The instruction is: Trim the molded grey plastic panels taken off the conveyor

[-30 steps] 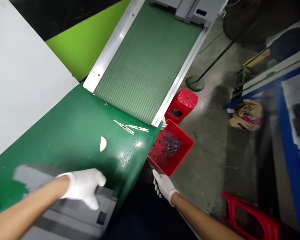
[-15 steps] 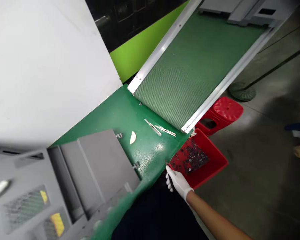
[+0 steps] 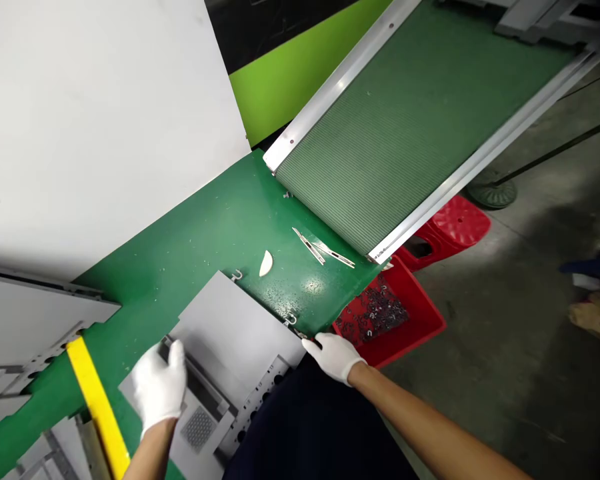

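A grey molded plastic panel [image 3: 220, 327] lies on the green table in front of me, with hook-shaped bits [image 3: 290, 320] sticking out along its far edge. My left hand [image 3: 160, 387], in a white glove, is closed on the panel's left part, its thumb raised near a slot. My right hand [image 3: 334, 357], also gloved, is at the panel's right corner. Its fingers are closed around a small dark tool, mostly hidden, whose tip [image 3: 300, 333] reaches the panel edge. Beyond the panel lie a pale half-moon piece [image 3: 266, 263] and two slim knives [image 3: 310, 247].
A green conveyor belt [image 3: 380, 153] slopes down to the table's far side. A red bin [image 3: 420, 327] of small dark scraps stands right of the table, near a red stool [image 3: 460, 223]. More grey panels [image 3: 30, 320] and a yellow strip [image 3: 97, 400] are at left.
My left hand has come into view on the panel. The right hand has moved from the bin's edge to the panel's corner. The panel has turned and shifted, and the view has swung left.
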